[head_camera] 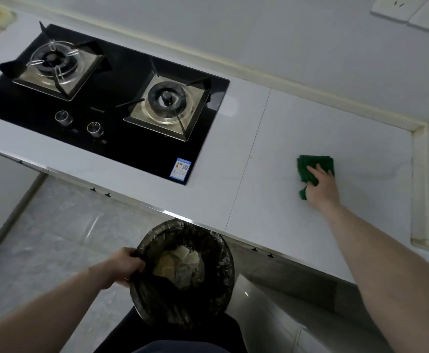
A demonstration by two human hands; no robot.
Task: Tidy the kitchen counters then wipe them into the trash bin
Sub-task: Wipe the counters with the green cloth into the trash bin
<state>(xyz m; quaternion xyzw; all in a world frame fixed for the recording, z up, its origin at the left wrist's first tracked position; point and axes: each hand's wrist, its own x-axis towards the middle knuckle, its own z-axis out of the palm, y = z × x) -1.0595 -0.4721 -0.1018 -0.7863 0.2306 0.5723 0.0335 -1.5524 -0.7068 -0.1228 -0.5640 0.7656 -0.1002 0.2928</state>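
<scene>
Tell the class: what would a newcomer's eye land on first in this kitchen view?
Probably the green cloth, pressed flat on the pale counter by the right hand, right of the black two-burner hob. Next, the black-lined trash bin, gripped at its rim by the left hand just below the counter edge.

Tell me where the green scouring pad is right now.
In the head view the green scouring pad lies flat on the white counter, right of the gas hob, under the right hand.

The blue label (180, 171) on the black hob (111, 138) is too small to read.
</scene>
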